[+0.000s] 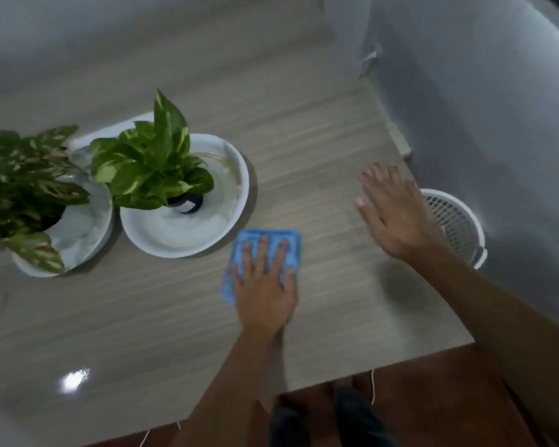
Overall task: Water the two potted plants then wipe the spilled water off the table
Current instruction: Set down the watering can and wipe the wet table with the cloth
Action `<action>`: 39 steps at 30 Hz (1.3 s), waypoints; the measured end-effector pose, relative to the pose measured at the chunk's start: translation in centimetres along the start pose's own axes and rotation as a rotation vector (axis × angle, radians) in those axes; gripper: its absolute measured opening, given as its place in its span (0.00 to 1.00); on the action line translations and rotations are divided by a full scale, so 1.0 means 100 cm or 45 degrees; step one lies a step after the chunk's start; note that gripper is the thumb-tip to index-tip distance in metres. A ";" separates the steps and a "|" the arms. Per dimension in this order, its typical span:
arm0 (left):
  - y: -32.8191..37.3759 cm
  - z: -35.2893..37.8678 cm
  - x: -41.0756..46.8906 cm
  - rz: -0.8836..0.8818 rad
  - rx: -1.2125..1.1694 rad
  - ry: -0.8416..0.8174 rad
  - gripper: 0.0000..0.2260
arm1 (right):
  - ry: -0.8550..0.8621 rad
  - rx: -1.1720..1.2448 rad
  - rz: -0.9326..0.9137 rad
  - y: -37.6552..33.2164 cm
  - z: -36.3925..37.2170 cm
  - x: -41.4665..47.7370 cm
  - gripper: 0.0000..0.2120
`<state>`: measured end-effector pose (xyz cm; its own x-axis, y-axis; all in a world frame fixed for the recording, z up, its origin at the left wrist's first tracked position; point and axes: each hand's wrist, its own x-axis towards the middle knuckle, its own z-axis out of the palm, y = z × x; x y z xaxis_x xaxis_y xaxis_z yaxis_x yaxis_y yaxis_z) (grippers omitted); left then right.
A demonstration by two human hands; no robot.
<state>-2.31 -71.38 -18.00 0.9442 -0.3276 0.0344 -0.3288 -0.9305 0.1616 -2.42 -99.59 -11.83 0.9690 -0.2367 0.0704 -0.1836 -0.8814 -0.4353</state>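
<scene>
A pale wood-grain tabletop (pixel 320 150) is seen from above, with a person's two bare arms reaching over it. The left hand (pixel 265 285) lies flat, fingers spread, pressing down on a light blue rectangular cloth (pixel 291 243). The cloth lies on the tabletop just right of the nearer dish; its long axis runs away from the person, tilted slightly right. The right hand (pixel 391 211) hovers open and empty over the tabletop's right side, fingers wide and pointing away.

Left of the cloth sit two shallow round white dishes, side by side and almost touching. The right dish (pixel 175 243) holds a small black pot (pixel 188 204) with a bright green, yellow-streaked leafy plant (pixel 152 162); the dish floor looks glossy, but I cannot tell if water lies in it. The left dish (pixel 84 233) holds a darker plant with pale-speckled leaves (pixel 26 182).

Beyond the tabletop's right edge, a white plastic mesh basket (pixel 455 221) stands on the floor; its contents are unclear.
</scene>
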 end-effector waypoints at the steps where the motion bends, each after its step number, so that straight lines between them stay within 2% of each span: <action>1: -0.037 -0.008 -0.016 -0.191 -0.003 0.037 0.25 | -0.014 0.011 -0.006 -0.011 0.007 -0.004 0.29; 3: -0.062 -0.026 -0.076 -0.502 -0.054 0.145 0.26 | -0.066 0.027 -0.039 -0.032 0.024 -0.017 0.28; 4: -0.048 -0.030 -0.103 -0.534 -0.050 0.125 0.26 | -0.114 0.031 -0.046 -0.044 0.032 -0.024 0.29; 5: -0.026 -0.028 -0.118 -0.482 -0.077 0.056 0.26 | -0.164 0.037 -0.049 -0.054 0.041 -0.029 0.29; 7: 0.010 -0.018 -0.108 -0.208 -0.149 -0.018 0.25 | -0.215 0.043 -0.079 -0.076 0.058 -0.038 0.29; 9: -0.018 -0.020 -0.056 -0.035 -0.070 -0.116 0.24 | -0.193 0.002 -0.126 -0.093 0.069 -0.043 0.28; 10: -0.054 -0.023 -0.037 -0.093 -0.047 -0.112 0.24 | -0.189 -0.009 -0.139 -0.100 0.073 -0.044 0.28; 11: -0.096 -0.026 -0.031 -0.248 -0.013 -0.045 0.25 | -0.196 -0.010 -0.144 -0.105 0.076 -0.046 0.28; 13: -0.163 -0.036 -0.055 -0.672 -0.057 0.036 0.26 | -0.227 -0.006 -0.137 -0.112 0.082 -0.052 0.28; 15: -0.154 -0.044 -0.101 -0.884 -0.063 0.107 0.26 | -0.241 -0.010 -0.140 -0.119 0.088 -0.061 0.28; 16: -0.127 -0.042 -0.118 -0.848 -0.049 0.069 0.27 | -0.261 -0.019 -0.141 -0.125 0.091 -0.064 0.28; 19: -0.069 -0.024 -0.106 -0.395 -0.089 -0.032 0.26 | -0.319 -0.079 -0.201 -0.156 0.108 -0.071 0.27; 20: -0.085 -0.026 -0.080 -0.273 -0.100 -0.090 0.25 | -0.322 -0.104 -0.233 -0.166 0.115 -0.072 0.27; 21: -0.116 -0.032 -0.056 -0.244 -0.083 -0.140 0.25 | -0.326 -0.134 -0.250 -0.173 0.121 -0.072 0.27; 22: -0.156 -0.038 -0.044 -0.321 -0.041 -0.113 0.25 | -0.331 -0.157 -0.238 -0.178 0.127 -0.073 0.27; 24: -0.231 -0.054 -0.057 -0.701 -0.042 -0.069 0.26 | -0.310 -0.194 -0.213 -0.182 0.138 -0.076 0.27; 26: -0.251 -0.062 -0.105 -0.938 -0.128 0.008 0.26 | -0.297 -0.217 -0.222 -0.179 0.142 -0.082 0.28; 28: -0.212 -0.059 -0.137 -0.889 -0.046 -0.009 0.26 | -0.269 -0.231 -0.224 -0.177 0.142 -0.081 0.28; 31: -0.156 -0.042 -0.125 -0.508 -0.102 -0.097 0.25 | -0.300 -0.278 -0.199 -0.182 0.144 -0.080 0.29; 33: -0.175 -0.043 -0.079 -0.266 -0.105 -0.076 0.24 | -0.311 -0.298 -0.172 -0.182 0.146 -0.079 0.29; 34: -0.203 -0.047 -0.057 -0.233 -0.101 -0.054 0.24 | -0.315 -0.309 -0.168 -0.182 0.145 -0.079 0.30; 35: -0.237 -0.051 -0.042 -0.266 -0.072 -0.030 0.24 | -0.311 -0.319 -0.160 -0.185 0.144 -0.080 0.30; 37: -0.306 -0.059 -0.039 -0.488 -0.020 -0.011 0.24 | -0.282 -0.316 -0.103 -0.197 0.145 -0.084 0.31; 39: -0.348 -0.068 -0.072 -0.634 -0.024 -0.022 0.25 | -0.256 -0.286 -0.073 -0.220 0.150 -0.091 0.32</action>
<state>2.50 -35.50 -17.20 0.9859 0.1533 -0.0676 0.1629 -0.9715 0.1721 -4.73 -71.91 -16.37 0.9880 -0.1176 -0.0997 -0.1375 -0.9646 -0.2249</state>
